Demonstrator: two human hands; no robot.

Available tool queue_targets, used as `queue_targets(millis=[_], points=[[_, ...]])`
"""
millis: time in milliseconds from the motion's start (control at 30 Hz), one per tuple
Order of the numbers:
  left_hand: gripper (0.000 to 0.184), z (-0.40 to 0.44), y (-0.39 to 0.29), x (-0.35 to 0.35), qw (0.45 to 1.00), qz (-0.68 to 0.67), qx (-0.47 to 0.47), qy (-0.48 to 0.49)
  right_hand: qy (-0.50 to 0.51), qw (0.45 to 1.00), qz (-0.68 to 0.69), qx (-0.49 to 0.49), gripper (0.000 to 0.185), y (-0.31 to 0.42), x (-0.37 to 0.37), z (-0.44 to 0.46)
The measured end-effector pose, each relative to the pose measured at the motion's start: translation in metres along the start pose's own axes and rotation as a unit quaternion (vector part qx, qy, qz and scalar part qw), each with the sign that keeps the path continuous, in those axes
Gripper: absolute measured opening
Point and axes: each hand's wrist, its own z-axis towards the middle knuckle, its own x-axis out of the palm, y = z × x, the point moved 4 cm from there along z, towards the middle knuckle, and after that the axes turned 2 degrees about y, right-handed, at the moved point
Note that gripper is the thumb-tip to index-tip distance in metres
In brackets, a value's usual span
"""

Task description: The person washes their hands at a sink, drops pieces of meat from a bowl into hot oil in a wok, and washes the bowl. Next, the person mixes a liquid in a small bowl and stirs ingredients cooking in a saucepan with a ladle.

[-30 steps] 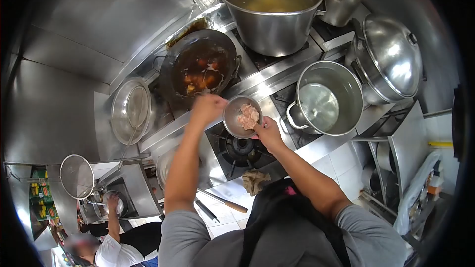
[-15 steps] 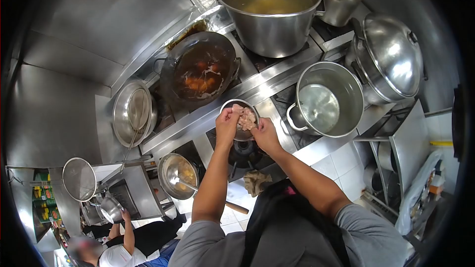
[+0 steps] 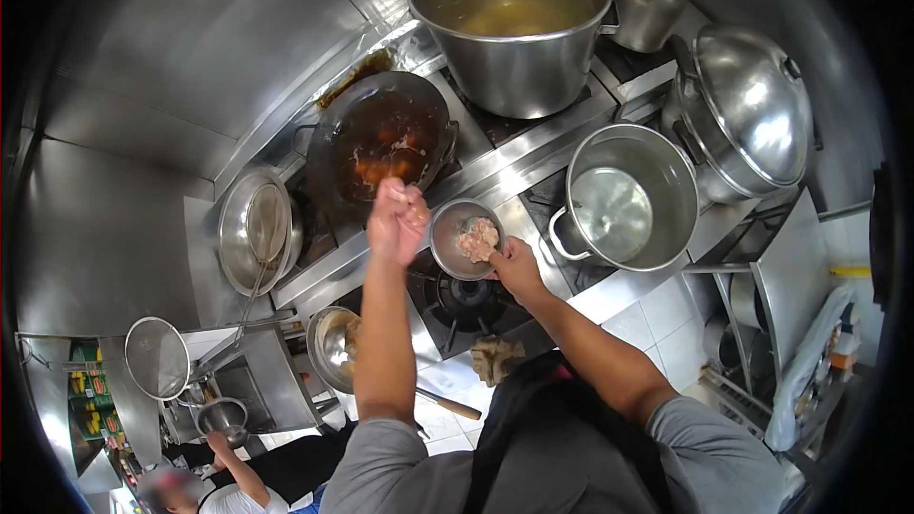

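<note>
- The right hand (image 3: 517, 268) is gripping a metal bowl (image 3: 444, 240) by its rim — the thumb is reaching over the edge, beside the pale pink meat (image 3: 478, 238).
- The meat is lying inside this bowl, which is hanging over a black burner (image 3: 465, 297).
- The left hand (image 3: 398, 216) is hovering by the near side of a dark wok (image 3: 416, 88), fingers curling inward — whether it is holding anything, I cannot tell.
- Orange-brown pieces (image 3: 379, 169) are showing in the wok's dark liquid.
</note>
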Motion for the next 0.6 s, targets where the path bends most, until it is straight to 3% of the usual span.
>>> queue_targets(millis=[67,100,133,167,200,233,267,333,467,533,600], points=[[0.023,0.033,-0.026,-0.005,0.989,0.145,-0.031,0.029,-0.009,1.0,0.011,0.009,0.029,-0.001,-0.005,-0.001],[0.019,0.051,-0.033,-0.003,0.932,0.358,-0.037,-0.042,0.0,1.0,0.012,0.018,0.026,-0.003,-0.006,-0.002],[0.015,0.067,-0.042,0.001,0.826,0.552,-0.041,-0.109,0.01,1.0,0.013,0.027,0.024,-0.005,-0.007,-0.003],[0.015,0.088,-0.041,-0.012,0.826,0.552,-0.042,-0.107,0.007,1.0,0.013,0.026,0.024,-0.001,-0.009,-0.005],[0.016,0.112,-0.038,-0.035,0.662,0.745,0.016,-0.081,0.005,0.999,0.009,0.04,0.024,0.004,-0.009,-0.008],[0.019,0.128,-0.034,-0.041,0.453,0.887,0.075,-0.049,0.004,0.999,0.004,0.052,0.024,0.008,-0.009,-0.01],[0.019,0.133,-0.033,-0.034,0.454,0.887,0.076,-0.047,0.002,0.999,0.005,0.051,0.024,0.008,-0.009,-0.01],[0.03,0.141,-0.027,-0.028,0.397,0.917,-0.017,-0.045,-0.015,0.997,0.069,0.038,0.026,0.009,-0.008,-0.01],[0.029,0.128,-0.033,0.008,0.394,0.917,0.022,-0.058,-0.028,0.998,0.038,0.036,0.025,0.012,-0.014,-0.011],[0.028,0.092,-0.025,0.044,0.441,0.897,0.024,-0.023,0.005,0.999,0.032,0.031,0.025,0.007,-0.014,-0.007],[0.033,0.053,0.008,0.055,0.513,0.85,0.001,0.124,0.0,1.0,0.016,0.011,0.025,-0.001,-0.012,-0.003]])
